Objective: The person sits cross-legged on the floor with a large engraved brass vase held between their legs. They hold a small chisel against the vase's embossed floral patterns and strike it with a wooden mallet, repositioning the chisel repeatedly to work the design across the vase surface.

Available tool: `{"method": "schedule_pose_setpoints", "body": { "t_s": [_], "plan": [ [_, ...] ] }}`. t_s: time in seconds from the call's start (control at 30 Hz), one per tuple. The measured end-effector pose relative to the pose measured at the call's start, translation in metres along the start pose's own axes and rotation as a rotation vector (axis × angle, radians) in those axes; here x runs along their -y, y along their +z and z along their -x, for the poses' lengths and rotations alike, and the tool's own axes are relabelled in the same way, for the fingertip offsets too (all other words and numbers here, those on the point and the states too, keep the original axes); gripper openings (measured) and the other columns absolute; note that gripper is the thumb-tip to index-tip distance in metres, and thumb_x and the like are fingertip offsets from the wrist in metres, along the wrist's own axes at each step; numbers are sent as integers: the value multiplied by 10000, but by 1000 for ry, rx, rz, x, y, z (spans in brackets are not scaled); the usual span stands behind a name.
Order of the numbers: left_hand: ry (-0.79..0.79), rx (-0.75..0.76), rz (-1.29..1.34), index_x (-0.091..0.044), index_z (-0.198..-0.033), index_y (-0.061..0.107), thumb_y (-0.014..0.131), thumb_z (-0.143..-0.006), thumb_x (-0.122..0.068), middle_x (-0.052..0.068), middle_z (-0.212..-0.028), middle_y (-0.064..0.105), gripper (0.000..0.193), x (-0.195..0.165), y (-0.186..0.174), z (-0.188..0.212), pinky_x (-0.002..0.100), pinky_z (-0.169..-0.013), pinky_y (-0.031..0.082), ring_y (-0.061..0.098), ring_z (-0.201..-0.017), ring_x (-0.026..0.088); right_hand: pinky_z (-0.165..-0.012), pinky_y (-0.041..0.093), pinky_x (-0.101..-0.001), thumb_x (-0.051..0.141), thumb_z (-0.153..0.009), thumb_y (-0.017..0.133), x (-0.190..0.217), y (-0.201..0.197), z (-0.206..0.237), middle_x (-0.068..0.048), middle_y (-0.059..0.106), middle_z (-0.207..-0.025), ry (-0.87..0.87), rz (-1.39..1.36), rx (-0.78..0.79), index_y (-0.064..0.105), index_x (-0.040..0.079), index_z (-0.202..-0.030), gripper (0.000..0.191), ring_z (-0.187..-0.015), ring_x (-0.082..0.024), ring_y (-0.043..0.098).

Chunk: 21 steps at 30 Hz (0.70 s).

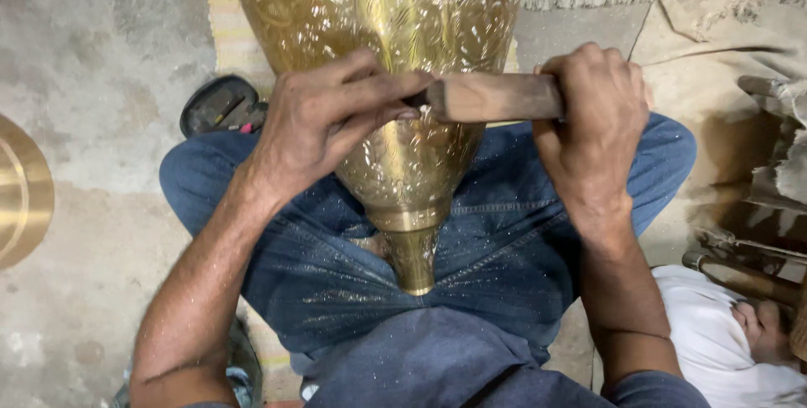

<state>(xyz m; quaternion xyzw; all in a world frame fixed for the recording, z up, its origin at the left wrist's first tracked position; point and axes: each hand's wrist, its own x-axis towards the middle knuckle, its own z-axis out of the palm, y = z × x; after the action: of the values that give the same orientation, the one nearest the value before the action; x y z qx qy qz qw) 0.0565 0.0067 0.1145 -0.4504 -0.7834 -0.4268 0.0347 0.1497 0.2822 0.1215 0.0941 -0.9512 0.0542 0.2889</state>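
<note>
The brass vase (pixel 395 55) is cut off at the top edge, so only its engraved belly and narrow neck show, neck pointing toward 6 o'clock and resting in the lap between the jeans-clad legs (pixel 504 248). Whatever tip is working the metal is hidden behind the left hand's fingers, can't make it out at all. The left hand (pixel 324 118) comes in from about 7 o'clock, fingers pinched together and pressed on the vase right at the end of the wooden handle (pixel 496 97). The right hand (pixel 593 118) comes up from 5 o'clock, curled in a tight fist around the handle's other end, knuckles up. The handle lies level across the vase. Fine glittery specks cover the jeans and forearms. At 9 o'clock a brass disc (pixel 21 189) is half out of view on the floor. At 3 to 4 o'clock there's a dim clutter of tools (pixel 748 278), hard to read.
</note>
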Motion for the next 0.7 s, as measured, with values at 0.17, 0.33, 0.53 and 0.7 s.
{"method": "schedule_pose_setpoints", "body": {
  "t_s": [0.17, 0.33, 0.53, 0.7],
  "plan": [
    [-26, -8, 21, -231, -1326, 691, 793, -966, -170, -37, -922, 670, 379, 1, 5, 2, 242, -668, 607, 669, -790, 88, -741, 498, -417, -22, -738, 761, 6, -13, -16, -101, 624, -873, 159, -234, 107, 585, 22, -1013, 330, -823, -260, 638],
    [-42, 8, 17, -217, -1317, 712, 779, -953, -146, -40, -976, 723, 377, 2, 10, 9, 223, -741, 645, 720, -832, 90, -802, 490, -363, -46, -736, 645, 4, -16, -20, -84, 594, -940, 293, -469, 131, 535, 23, -1025, 317, -881, -243, 631],
    [-101, -283, 202, -129, -1209, 711, 776, -985, -27, 59, -1103, 751, 255, 8, 22, 16, 263, -771, 667, 755, -918, 150, -813, 466, -398, -54, -901, 766, -13, 5, -5, -121, 615, -994, 107, -239, 118, 562, 23, -1117, 307, -938, -291, 609],
    [-161, -547, 359, -52, -1275, 663, 776, -1060, -27, 116, -1225, 747, 245, -7, 50, 13, 298, -842, 722, 803, -1026, 195, -803, 481, -445, -32, -921, 778, -27, 27, 2, -117, 620, -960, 65, -90, 214, 568, 32, -1117, 294, -888, -281, 622]
  ]
}}
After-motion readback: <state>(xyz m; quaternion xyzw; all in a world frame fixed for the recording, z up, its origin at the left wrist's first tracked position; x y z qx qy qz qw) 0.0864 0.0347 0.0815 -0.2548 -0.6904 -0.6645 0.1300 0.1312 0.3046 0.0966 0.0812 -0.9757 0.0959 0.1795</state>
